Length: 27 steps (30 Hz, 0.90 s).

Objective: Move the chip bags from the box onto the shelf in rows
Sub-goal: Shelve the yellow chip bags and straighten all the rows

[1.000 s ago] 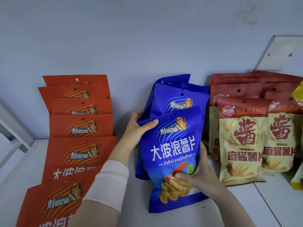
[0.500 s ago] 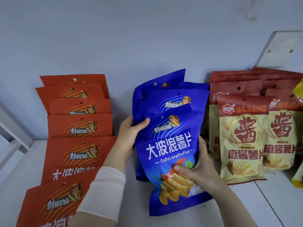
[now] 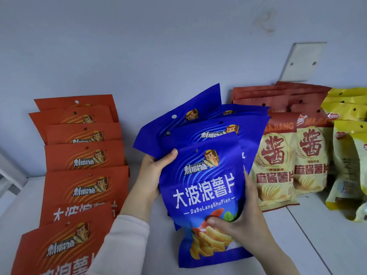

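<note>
In both hands, blue bag (image 3: 204,187) "DaBoLangShuPian"

Two bare hands, left (image 3: 153,175) and right (image 3: 240,227), without rings or gloves. Short plain nails. Pale cream long sleeve (image 3: 123,241) on left forearm only; right forearm uncovered.

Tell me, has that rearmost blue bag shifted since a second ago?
Yes. The rearmost blue bag has tipped leftward, its top now leaning toward the orange row, away from the wall.
</note>
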Each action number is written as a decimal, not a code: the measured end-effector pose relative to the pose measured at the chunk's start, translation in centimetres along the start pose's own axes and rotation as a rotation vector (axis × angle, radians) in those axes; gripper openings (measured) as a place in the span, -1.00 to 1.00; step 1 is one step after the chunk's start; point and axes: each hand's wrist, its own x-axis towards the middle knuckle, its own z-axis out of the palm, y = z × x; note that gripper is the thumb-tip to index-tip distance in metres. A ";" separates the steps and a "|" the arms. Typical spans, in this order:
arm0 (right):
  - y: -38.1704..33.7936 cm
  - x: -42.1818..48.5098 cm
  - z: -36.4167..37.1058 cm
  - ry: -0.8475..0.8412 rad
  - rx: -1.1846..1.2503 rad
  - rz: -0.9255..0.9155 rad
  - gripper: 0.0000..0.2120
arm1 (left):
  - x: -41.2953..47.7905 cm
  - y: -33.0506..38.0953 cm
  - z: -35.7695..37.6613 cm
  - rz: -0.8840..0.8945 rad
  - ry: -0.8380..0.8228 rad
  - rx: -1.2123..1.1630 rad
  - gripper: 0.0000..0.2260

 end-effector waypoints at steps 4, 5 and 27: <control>0.5 -0.3 -1.5 0.012 -0.022 0.061 0.05 | 0.5 -0.3 1.5 -0.059 -0.062 0.030 -0.70; 0.7 -0.3 -1.8 0.006 -0.018 0.077 0.06 | 0.6 -0.3 1.8 -0.067 -0.079 0.050 -0.71; 2.9 2.6 -3.5 -0.101 0.151 0.066 -0.01 | 8.2 -0.5 3.1 -0.341 0.008 0.158 -0.37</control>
